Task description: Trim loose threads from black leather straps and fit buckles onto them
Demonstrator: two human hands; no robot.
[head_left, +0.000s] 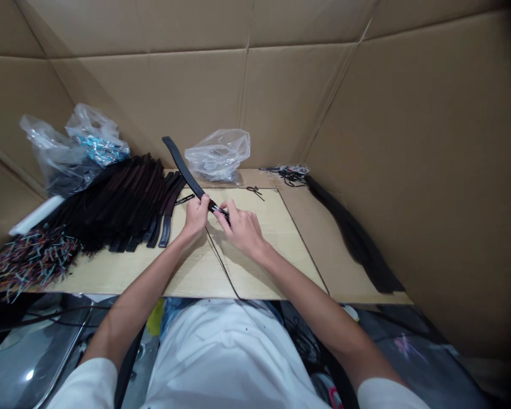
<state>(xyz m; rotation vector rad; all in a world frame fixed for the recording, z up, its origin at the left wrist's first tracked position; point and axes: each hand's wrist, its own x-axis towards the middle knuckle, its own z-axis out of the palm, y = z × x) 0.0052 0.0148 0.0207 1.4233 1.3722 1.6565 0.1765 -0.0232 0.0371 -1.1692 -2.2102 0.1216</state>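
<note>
A long, curved black strip (pixel 182 166) slants up and to the left over the table. My left hand (pixel 196 217) is closed around its lower part, with the thumb on top. At the strip's lower end my right hand (pixel 239 226) pinches with thumb and fingers. Something small and shiny shows between these fingertips, too small to name. A thin dark cable (pixel 222 264) hangs from near the hands down over the table's front edge. Left of my hands lies a small black piece with slots (pixel 184 199), beside a few similar loose strips (pixel 167 222).
A large pile of black strips (pixel 111 204) with colourful wire ends (pixel 34 258) covers the left side. Clear plastic bags (pixel 217 153) stand along the cardboard wall (pixel 187 85). A black bundle (pixel 357 236) lies on the right. Small dark ties (pixel 255 191) lie behind my hands.
</note>
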